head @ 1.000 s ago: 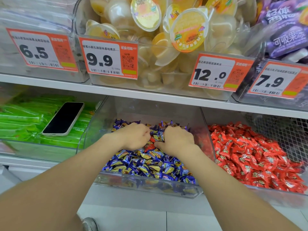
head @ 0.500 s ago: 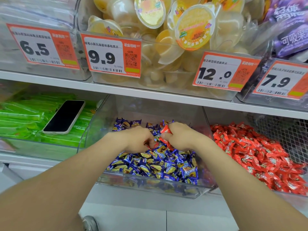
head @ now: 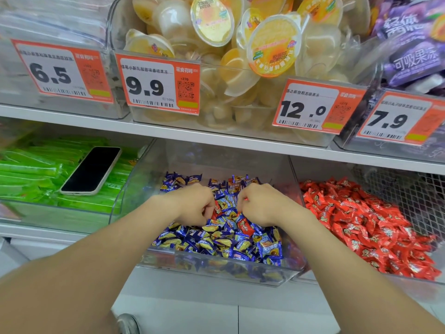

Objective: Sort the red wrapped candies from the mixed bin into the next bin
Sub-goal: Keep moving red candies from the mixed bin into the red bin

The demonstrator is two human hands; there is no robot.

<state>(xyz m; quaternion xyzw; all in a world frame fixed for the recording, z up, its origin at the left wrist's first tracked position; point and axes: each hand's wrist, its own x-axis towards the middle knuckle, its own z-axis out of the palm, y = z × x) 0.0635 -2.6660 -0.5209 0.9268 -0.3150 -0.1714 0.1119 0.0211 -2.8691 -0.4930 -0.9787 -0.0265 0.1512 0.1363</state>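
1. Head view, hands. Both hands are sunk in the mixed bin, close together near its middle.
   - The left hand is curled tight with its knuckles up. Red wrapper shows just beside its fingertips, but whether anything is gripped cannot be told.
   - The right hand is curled narrow, and a pinched red candy shows as a sliver at its fingertips.
2. Head view, task items. A loose red candy lies on top of the blue and gold candies, just in front of the right hand.
3. Handling, as judged. The candies are taken to be light and small, with slick, crinkly film. A pinch across the body, or on a twisted wrapper end, is advised. Neighbouring pieces are likely to be dragged along or to slide.
4. Head view, containers.
   - The mixed bin is clear-walled and filled mostly with blue pieces.
   - The next bin, to the right of the mixed bin, is heaped with red candies.
   - To the left of the mixed bin, a bin of green sticks carries a phone lying face up.
   - Above the mixed bin, a bin of jelly cups is noted.
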